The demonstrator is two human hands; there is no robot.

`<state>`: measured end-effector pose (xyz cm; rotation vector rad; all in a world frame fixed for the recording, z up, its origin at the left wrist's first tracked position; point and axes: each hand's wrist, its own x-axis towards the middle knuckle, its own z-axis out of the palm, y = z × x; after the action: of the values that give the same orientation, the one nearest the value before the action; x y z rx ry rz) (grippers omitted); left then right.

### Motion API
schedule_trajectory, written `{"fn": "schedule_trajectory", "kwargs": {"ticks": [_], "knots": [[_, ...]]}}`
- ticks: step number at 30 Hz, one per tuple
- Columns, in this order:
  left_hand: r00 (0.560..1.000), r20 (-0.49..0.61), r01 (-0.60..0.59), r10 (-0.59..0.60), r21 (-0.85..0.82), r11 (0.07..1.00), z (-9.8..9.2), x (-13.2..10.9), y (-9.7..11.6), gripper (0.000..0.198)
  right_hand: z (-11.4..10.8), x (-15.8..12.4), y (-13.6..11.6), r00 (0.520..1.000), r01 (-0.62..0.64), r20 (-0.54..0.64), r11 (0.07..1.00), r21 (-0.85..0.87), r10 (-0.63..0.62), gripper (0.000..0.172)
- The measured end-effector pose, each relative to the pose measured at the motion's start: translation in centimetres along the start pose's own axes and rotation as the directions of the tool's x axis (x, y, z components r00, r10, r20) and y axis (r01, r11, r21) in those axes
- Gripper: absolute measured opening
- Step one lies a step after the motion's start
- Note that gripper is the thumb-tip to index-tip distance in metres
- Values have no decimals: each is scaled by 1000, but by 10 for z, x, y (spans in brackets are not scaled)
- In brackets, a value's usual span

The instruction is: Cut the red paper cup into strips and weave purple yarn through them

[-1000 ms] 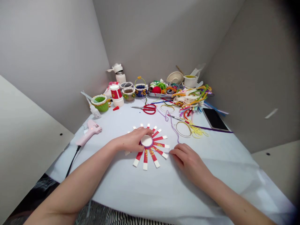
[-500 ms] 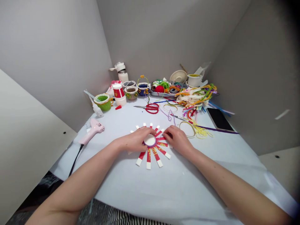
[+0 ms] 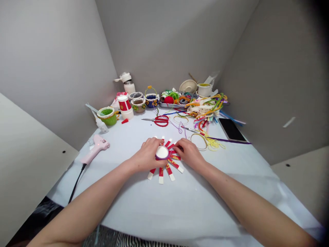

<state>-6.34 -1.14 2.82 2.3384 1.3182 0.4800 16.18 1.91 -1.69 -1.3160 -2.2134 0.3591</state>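
A paper cup, cut into red-and-white strips that fan out flat, lies on the table with its round white base facing up. Purple yarn circles that base. My left hand grips the base from the left, thumb at the near side and fingers at the far side, covering the left strips. At the right-hand strips, my right hand has its fingertips pinched together. A thin purple strand seems to run from the base toward them, but the fingers hide what they hold.
Red-handled scissors, a red-and-silver pen-like tool and yellow string lie beyond the hands. A pink glue gun is at left, a phone at right. Small decorated baskets and a yarn tray stand behind.
The whole view has shifted, so objects sit further left. My left hand has closed further over the far strips. My right hand stays pinched beside the right-hand strips.
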Motion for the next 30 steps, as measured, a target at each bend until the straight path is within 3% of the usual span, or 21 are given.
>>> {"fn": "schedule_trajectory", "kwargs": {"ticks": [4,9,15,19,24,30], "knots": [[999,-18,30,-31,-44,999,4,2,-1,56,-3,0,1,1000,9,-16,1000,25,-9,12],[1000,-3,-9,9,-54,999,-5,2,-9,59,-20,-9,4,993,114,-27,988,100,-112,11],[992,106,-60,67,-65,996,-14,3,-21,58,-37,-36,-1,977,212,-12,972,98,-212,20],[982,174,-49,70,-124,991,-18,5,-24,57,-37,-57,-8,963,263,38,963,51,-265,24],[966,210,-120,152,-159,980,-18,5,-26,53,-33,-84,-15,958,282,56,959,16,-283,24],[958,247,-100,144,-179,979,-22,6,-28,51,-30,-102,-21,953,296,64,955,14,-296,23]]}}
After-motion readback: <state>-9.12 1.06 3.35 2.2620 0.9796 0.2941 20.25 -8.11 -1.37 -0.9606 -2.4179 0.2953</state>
